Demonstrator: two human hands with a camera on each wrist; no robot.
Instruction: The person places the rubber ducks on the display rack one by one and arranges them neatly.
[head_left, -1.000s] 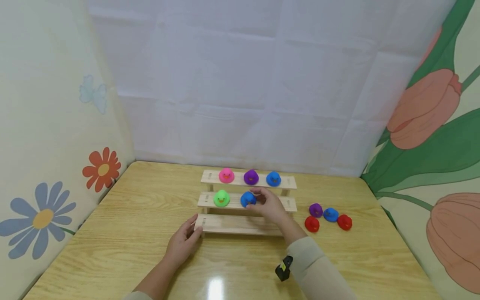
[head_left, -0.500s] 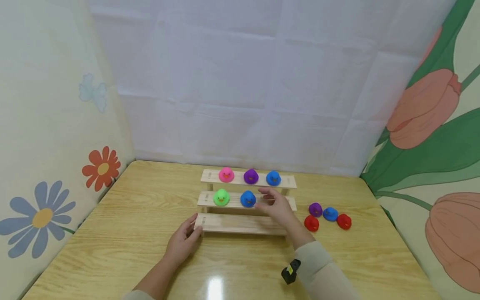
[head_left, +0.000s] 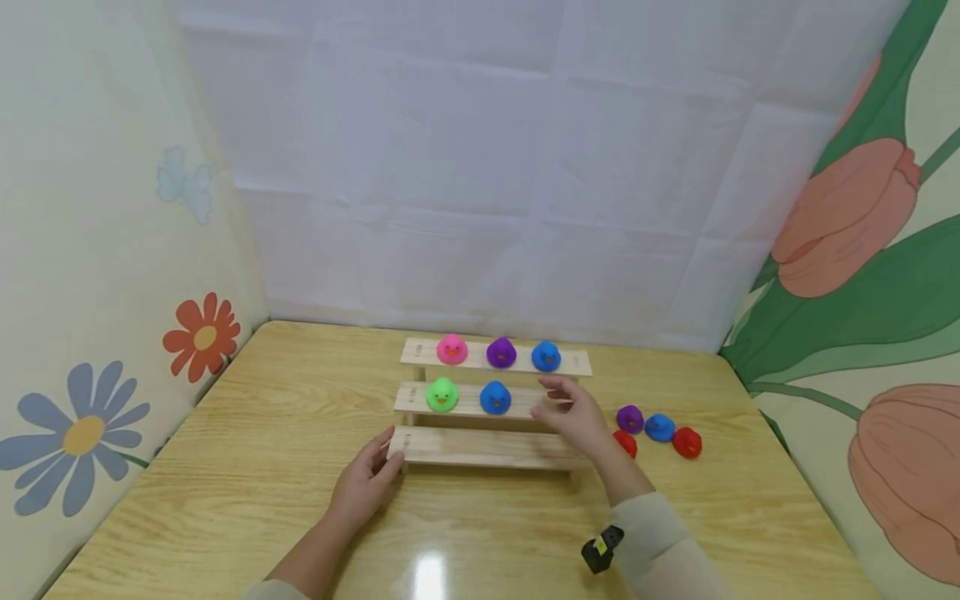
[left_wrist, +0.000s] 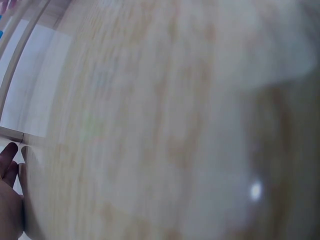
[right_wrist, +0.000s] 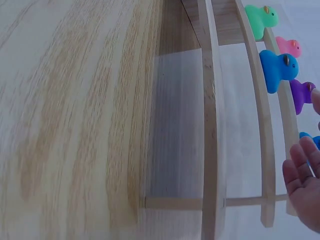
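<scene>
A three-step wooden display stand (head_left: 480, 447) stands on the table. My left hand (head_left: 363, 483) holds the left end of its lowest step, with fingertips and thumb at the board's corners. On the middle step sit a green rubber duck (head_left: 442, 395) and a blue rubber duck (head_left: 495, 397). The top step bears a pink duck (head_left: 452, 350), a purple duck (head_left: 501, 352) and another blue duck (head_left: 546, 357). My right hand (head_left: 577, 421) hovers by the right end of the middle step, thumb and fingers apart with nothing between them.
On the table right of the stand lie a purple duck (head_left: 630, 419), a blue duck (head_left: 660, 427) and a red duck (head_left: 687, 442). Another red duck (head_left: 626, 443) is partly hidden behind my right hand. A white cloth (head_left: 480, 167) hangs behind the table.
My right hand has let go of the blue duck on the middle step and moved right, away from it. The left hand has stayed at the stand's left end.
</scene>
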